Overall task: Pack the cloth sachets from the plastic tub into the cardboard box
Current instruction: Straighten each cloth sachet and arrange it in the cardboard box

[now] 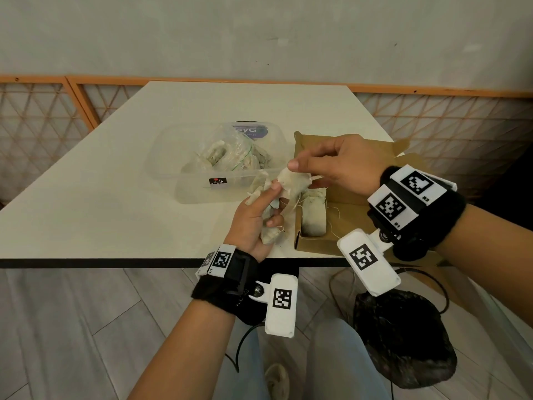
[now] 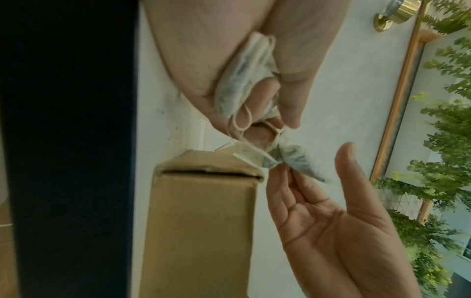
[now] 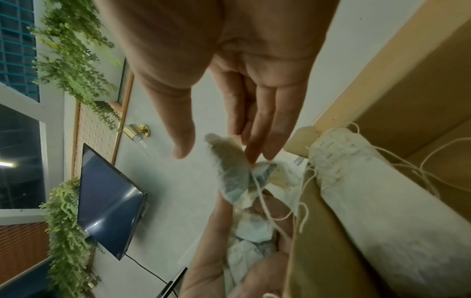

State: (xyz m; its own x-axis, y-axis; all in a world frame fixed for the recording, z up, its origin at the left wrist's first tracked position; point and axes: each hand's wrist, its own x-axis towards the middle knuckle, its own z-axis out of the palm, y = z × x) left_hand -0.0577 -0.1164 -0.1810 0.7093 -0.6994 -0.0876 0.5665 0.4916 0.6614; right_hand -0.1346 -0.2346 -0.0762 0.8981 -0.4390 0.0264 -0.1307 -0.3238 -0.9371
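Observation:
My left hand [image 1: 274, 203] grips a bunch of pale cloth sachets [image 1: 269, 235] just above the table, beside the box's left wall. One sachet [image 1: 292, 181] sticks up from that bunch. My right hand [image 1: 302, 174] reaches over the cardboard box [image 1: 340, 223]; its straight fingers touch this sachet [image 3: 234, 177], with the thumb held apart. Packed sachets [image 1: 313, 215] lie along the box's left side, strings trailing. The clear plastic tub [image 1: 161, 168] stands left of the box and holds more sachets in a clear bag [image 1: 227, 157].
The tub and box sit on a white table [image 1: 115, 197] whose front edge is just under my wrists. The box's flaps [image 1: 403, 145] stand open at the back right. A dark bag [image 1: 403, 339] and cables lie on the floor.

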